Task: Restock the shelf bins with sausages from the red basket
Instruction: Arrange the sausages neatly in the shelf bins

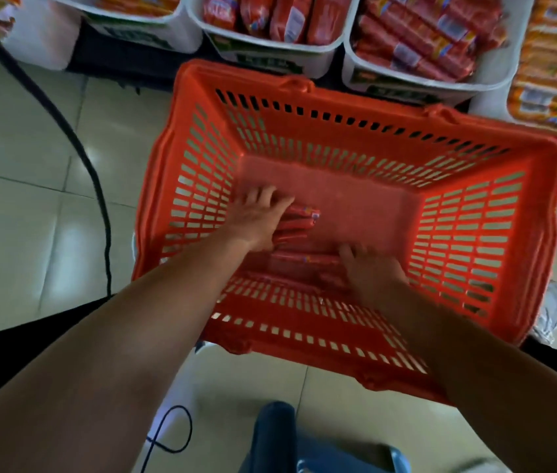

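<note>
Forearms [133, 336] over glossy tiled floor [14, 148] — red basket [536, 233] beside shelf bins [270, 52].

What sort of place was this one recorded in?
Most likely a grocery shop aisle. White bins packed with red sausages stand in a row, and a red slotted shopping basket sits in front of them on a glossy tiled floor.

Top edge cuts off the shelf bins [270, 49]; their labels [272, 65] blurred past reading. Part of the sausages [299, 221] lies under the left hand [256, 218], right hand [372, 271] fingertips hidden among them. Neither grip can be told.
</note>
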Demonstrator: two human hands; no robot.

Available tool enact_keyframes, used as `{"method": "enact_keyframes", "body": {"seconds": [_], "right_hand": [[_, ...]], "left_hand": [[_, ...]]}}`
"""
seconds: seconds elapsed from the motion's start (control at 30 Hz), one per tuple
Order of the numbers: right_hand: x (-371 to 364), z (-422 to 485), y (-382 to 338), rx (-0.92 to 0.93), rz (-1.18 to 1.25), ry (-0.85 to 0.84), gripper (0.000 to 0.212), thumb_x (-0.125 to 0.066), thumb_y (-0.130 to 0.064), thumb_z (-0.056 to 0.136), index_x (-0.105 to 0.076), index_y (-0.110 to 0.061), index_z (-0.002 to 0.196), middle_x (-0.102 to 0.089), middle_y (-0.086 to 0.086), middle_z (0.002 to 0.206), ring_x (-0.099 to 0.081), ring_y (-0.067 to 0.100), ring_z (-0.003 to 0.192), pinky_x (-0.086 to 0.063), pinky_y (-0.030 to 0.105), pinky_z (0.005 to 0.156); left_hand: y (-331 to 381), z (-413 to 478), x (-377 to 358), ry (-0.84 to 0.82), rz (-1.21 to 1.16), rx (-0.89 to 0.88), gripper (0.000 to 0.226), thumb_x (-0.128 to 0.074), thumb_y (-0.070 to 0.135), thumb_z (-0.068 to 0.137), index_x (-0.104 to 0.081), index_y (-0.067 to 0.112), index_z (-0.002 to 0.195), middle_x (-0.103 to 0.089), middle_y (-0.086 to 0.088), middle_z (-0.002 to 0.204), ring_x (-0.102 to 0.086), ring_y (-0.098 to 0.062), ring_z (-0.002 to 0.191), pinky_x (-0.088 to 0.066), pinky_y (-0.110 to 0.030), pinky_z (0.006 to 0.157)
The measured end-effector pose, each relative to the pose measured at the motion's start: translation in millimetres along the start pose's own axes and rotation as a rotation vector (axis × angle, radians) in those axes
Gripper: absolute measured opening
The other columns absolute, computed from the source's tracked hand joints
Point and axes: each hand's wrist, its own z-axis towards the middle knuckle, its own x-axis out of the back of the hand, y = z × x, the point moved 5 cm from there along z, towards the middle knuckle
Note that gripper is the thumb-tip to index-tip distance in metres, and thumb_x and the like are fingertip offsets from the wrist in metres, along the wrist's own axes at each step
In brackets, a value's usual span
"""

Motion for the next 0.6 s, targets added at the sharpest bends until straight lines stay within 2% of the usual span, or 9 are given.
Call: {"method": "enact_keyframes", "body": {"seconds": [0.1,0.17,0.23,0.3,0.4,0.53,0.6], "right_hand": [[-10.7,-3.4,5.3,-0.018,-0.016,-0.064,0.073,-0.061,-0.048,0.087,-0.022,-0.021,0.141,-0.056,0.008,0.128,-0.066,0.033,0.104,-0.056,0.042,0.076],[-5.6,-2.3,3.2,-0.064,-0.004,-0.023,0.066,-0.06,-0.041,0.088,-0.025,-0.021,0.14,-0.062,0.008,0.121,-0.068,0.032,0.1,-0.057,0.044,0.075],[7.0,2.4,-0.7,-0.093,0.039,0.053,0.059,-0.061,-0.036,0.089,-0.03,-0.022,0.137,-0.062,0.007,0.12,-0.067,0.031,0.103,-0.055,0.043,0.077],[17.8,11.5,-5.0,-0.077,0.088,0.11,0.057,-0.062,-0.029,0.088,-0.035,-0.023,0.138,-0.057,0.006,0.126,-0.06,0.031,0.113,-0.052,0.043,0.081],[25.7,25.5,-19.7,-0.006,0.121,0.134,0.055,-0.067,-0.031,0.086,-0.043,-0.028,0.135,-0.048,0.004,0.131,-0.052,0.03,0.119,-0.05,0.045,0.084],[37.2,41.6,-35.2,0.027,-0.056,0.251,0.036,-0.067,-0.027,0.083,-0.059,-0.022,0.118,-0.047,0.008,0.125,-0.049,0.031,0.114,-0.047,0.046,0.087],[38.7,46.9,-37.2,0.048,-0.049,0.231,0.037,-0.066,-0.028,0.085,-0.056,-0.02,0.12,-0.05,0.006,0.128,-0.049,0.03,0.118,-0.044,0.045,0.094]], "left_hand": [[4.1,6.1,-2.8,0.049,0.045,-0.015,0.105,-0.08,0.043,0.069,-0.015,0.038,0.152,-0.015,-0.008,0.155,-0.026,-0.035,0.134,-0.032,-0.051,0.107],[2.5,7.0,-1.3,0.096,0.049,-0.032,0.096,-0.078,0.038,0.073,-0.022,0.037,0.15,-0.023,-0.007,0.15,-0.032,-0.034,0.13,-0.036,-0.051,0.104],[-0.6,6.1,2.8,0.146,0.039,-0.024,0.087,-0.077,0.032,0.075,-0.029,0.032,0.148,-0.033,-0.006,0.145,-0.038,-0.034,0.126,-0.039,-0.05,0.101],[-3.8,5.2,6.3,0.17,0.027,0.006,0.086,-0.079,0.034,0.073,-0.033,0.028,0.145,-0.038,-0.007,0.14,-0.041,-0.035,0.125,-0.041,-0.051,0.1],[-8.6,7.7,5.1,0.141,-0.061,0.05,0.087,-0.082,0.036,0.07,-0.033,0.024,0.141,-0.045,-0.01,0.134,-0.047,-0.036,0.121,-0.043,-0.051,0.097],[-18.9,12.2,2.0,0.097,-0.296,0.088,0.076,-0.076,0.028,0.078,-0.033,0.017,0.14,-0.062,-0.017,0.118,-0.061,-0.037,0.108,-0.049,-0.045,0.092],[-22.0,12.0,3.8,0.121,-0.337,0.105,0.069,-0.075,0.027,0.08,-0.037,0.014,0.136,-0.062,-0.017,0.117,-0.062,-0.037,0.107,-0.049,-0.043,0.091]]}}
